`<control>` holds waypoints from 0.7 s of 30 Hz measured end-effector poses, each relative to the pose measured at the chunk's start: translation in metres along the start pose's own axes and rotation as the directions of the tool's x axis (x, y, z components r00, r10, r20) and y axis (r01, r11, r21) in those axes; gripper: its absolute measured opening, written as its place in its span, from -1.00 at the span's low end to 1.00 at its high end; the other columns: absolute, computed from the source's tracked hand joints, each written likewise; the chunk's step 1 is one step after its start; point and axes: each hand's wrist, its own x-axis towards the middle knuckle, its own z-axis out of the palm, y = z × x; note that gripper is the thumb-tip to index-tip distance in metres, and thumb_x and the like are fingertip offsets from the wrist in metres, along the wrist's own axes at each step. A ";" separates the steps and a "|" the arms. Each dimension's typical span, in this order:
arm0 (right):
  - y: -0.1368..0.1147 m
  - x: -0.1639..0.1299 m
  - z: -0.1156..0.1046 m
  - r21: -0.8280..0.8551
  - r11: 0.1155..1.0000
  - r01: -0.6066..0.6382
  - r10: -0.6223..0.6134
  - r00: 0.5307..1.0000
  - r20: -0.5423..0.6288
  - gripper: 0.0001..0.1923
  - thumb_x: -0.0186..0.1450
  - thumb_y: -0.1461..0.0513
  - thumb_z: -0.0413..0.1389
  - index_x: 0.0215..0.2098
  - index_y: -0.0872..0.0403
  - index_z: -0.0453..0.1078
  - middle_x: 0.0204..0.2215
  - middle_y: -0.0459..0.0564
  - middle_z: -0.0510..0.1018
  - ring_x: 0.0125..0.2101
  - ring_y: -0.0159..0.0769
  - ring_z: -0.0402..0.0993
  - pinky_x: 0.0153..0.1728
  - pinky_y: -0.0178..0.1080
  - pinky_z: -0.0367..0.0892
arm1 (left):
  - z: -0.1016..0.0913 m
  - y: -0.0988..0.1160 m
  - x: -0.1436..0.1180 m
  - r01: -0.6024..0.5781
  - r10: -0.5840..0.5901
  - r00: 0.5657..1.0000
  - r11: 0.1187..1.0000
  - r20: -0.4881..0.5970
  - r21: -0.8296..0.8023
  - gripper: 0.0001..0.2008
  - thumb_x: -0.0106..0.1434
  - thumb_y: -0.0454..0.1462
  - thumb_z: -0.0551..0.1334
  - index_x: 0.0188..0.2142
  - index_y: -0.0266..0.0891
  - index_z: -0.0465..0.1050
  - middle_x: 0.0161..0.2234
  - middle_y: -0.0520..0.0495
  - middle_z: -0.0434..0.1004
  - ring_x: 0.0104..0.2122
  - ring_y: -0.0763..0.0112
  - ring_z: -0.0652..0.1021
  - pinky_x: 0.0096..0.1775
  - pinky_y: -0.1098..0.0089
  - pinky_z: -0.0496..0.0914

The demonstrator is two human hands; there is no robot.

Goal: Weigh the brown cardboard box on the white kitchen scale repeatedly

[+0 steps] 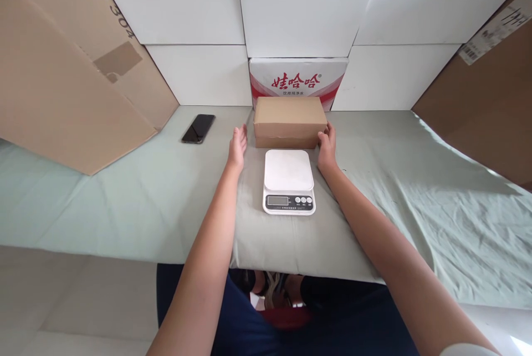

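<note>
A closed brown cardboard box (288, 111) lies lengthwise across the cloth, just behind a white kitchen scale (288, 170). My right hand (327, 148) is at the box's right end, thumb on its front corner and fingers along the side. To the left of the box is my left hand (238, 148), fingers stretched out and a small gap between it and the cardboard. The scale stands between my forearms with its platform bare; its display looks blank. Three round buttons sit beside the display.
A black phone (198, 128) lies on the green cloth (137, 206) to the left. Behind the brown box stands a white and red printed carton (297, 76) against white panels (299, 7). Large cardboard sheets lean at the left (78, 62) and right (490, 90).
</note>
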 end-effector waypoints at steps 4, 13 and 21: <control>0.000 -0.001 0.000 -0.006 1.000 -0.003 0.003 1.000 0.008 -0.48 0.27 0.09 0.01 0.20 -0.16 0.16 0.25 -0.08 0.37 0.32 -0.17 0.23 0.40 0.11 0.10 | 0.007 -0.003 -0.002 0.032 -0.033 0.998 0.999 0.051 0.009 -0.23 0.37 0.21 -0.17 0.35 -0.16 0.23 0.43 -0.14 0.10 0.41 0.22 0.16 0.38 0.22 0.06; -0.001 -0.001 0.001 -0.054 0.998 0.026 -0.025 1.000 0.018 -0.50 0.27 0.07 0.01 0.18 -0.15 0.23 0.20 -0.10 0.42 0.25 -0.15 0.32 0.33 0.07 0.24 | 0.012 -0.002 -0.008 0.020 -0.022 0.993 1.000 0.120 0.019 -0.23 0.34 0.24 -0.08 0.33 -0.14 0.27 0.40 -0.13 0.18 0.40 0.12 0.19 0.38 0.14 0.08; -0.009 -0.004 0.004 -0.061 0.998 0.034 -0.033 0.999 0.017 -0.53 0.26 0.11 0.01 0.14 -0.10 0.27 0.17 -0.06 0.44 0.22 -0.11 0.33 0.32 0.07 0.23 | 0.014 -0.002 -0.009 -0.004 0.003 0.993 1.000 0.118 0.010 -0.24 0.33 0.23 -0.03 0.32 -0.13 0.28 0.39 -0.10 0.20 0.41 0.12 0.17 0.38 0.16 0.09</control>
